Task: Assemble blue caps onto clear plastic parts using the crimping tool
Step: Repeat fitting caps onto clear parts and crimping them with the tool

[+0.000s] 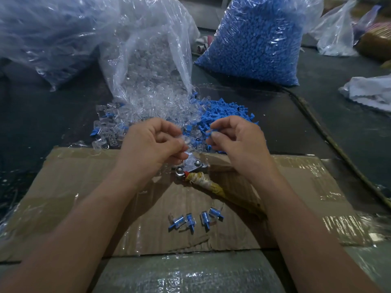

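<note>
My left hand pinches a clear plastic part between thumb and fingers. My right hand holds a blue cap at its fingertips, a short gap to the right of the clear part. Below both hands lies the crimping tool, its metal head under my left fingers and its taped yellow handle pointing toward the lower right. Several assembled pieces with blue caps lie in a row on the cardboard. Behind the hands spread a pile of clear parts and a pile of blue caps.
A flattened, taped cardboard sheet covers the dark table. An open bag of clear parts and a full bag of blue caps stand behind. More plastic bags sit at the left and right edges. A thin stick runs diagonally at right.
</note>
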